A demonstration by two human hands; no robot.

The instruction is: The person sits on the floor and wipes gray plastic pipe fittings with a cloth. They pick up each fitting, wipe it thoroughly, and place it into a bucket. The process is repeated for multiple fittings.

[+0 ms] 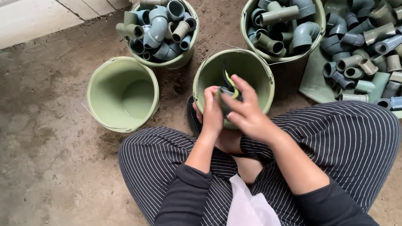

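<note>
Both hands' grip hides most of the small pipe fitting (225, 95).

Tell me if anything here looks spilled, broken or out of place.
Nothing stands out. The pipe fittings sit inside their buckets and the tray, none on the ground. Both hands, left and right, hold one grey fitting over a nearly empty bucket.

Smooth matt plastic pipe fittings (160, 22), glossy green plastic bucket (122, 94), rough earthen floor (30, 151), striped cloth trousers (349, 135)
</note>
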